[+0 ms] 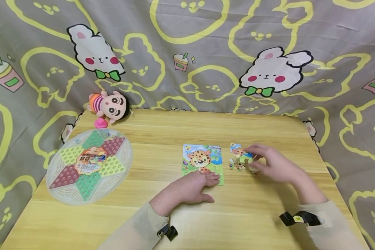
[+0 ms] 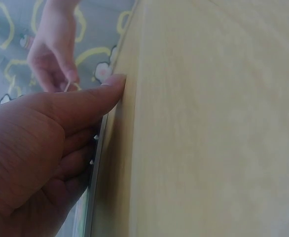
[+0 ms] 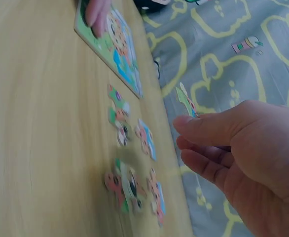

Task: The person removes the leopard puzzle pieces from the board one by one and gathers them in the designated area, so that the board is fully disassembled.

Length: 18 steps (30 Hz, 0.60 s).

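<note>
The left hand [image 1: 192, 187] lies across the lower part of a flat leopard picture board [image 1: 201, 160], its fingers resting on the surface and its thumb apart from them. To the right, the right hand [image 1: 275, 165] is raised over a small group of loose jigsaw pieces [image 1: 235, 147]. Between its thumb and fingers it pinches one jigsaw piece [image 3: 186, 102], seen nearly edge-on in the right wrist view. Below that hand, several other pieces [image 3: 145, 139] with leopard spots, green and blue lie on the table, partly hidden by the hand in the head view.
A round Chinese checkers board [image 1: 57, 187] lies at the left of the wooden table [image 1: 156, 139]. Behind it are a plush doll [image 1: 112, 106] and a pink rubber duck [image 1: 101, 123]. A patterned grey curtain [image 1: 206, 93] hangs along the table's back and sides.
</note>
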Available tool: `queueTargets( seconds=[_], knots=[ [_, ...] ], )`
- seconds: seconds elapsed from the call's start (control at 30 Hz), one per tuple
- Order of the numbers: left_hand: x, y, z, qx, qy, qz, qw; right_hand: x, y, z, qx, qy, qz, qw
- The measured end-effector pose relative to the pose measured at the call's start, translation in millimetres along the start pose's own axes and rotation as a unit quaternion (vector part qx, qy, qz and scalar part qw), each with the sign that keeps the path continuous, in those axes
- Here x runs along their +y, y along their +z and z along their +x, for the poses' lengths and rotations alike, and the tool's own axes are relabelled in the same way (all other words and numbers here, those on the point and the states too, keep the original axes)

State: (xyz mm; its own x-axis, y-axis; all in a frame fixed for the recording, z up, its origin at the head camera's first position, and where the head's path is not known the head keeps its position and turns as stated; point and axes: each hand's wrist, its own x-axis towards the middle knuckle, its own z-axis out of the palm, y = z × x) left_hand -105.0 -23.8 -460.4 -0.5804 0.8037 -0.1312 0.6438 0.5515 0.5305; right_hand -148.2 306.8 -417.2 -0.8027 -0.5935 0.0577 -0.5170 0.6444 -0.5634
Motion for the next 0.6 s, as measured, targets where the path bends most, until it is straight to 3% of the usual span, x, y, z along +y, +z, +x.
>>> queueTargets(
  seconds=[0.27, 0.6],
  knots=[
    [0.4, 0.1, -0.9, 0.0, 0.001, -0.011, 0.9999, 11.1, -14.8, -29.8, 0.041, -0.01, -0.038, 0.9984],
    [-1.2, 0.3, -1.5, 0.001, 0.008, -0.009, 0.9999, 39.6, -21.4, -69.0, 0.05, 0.012, -0.042, 0.9978]
  ],
)
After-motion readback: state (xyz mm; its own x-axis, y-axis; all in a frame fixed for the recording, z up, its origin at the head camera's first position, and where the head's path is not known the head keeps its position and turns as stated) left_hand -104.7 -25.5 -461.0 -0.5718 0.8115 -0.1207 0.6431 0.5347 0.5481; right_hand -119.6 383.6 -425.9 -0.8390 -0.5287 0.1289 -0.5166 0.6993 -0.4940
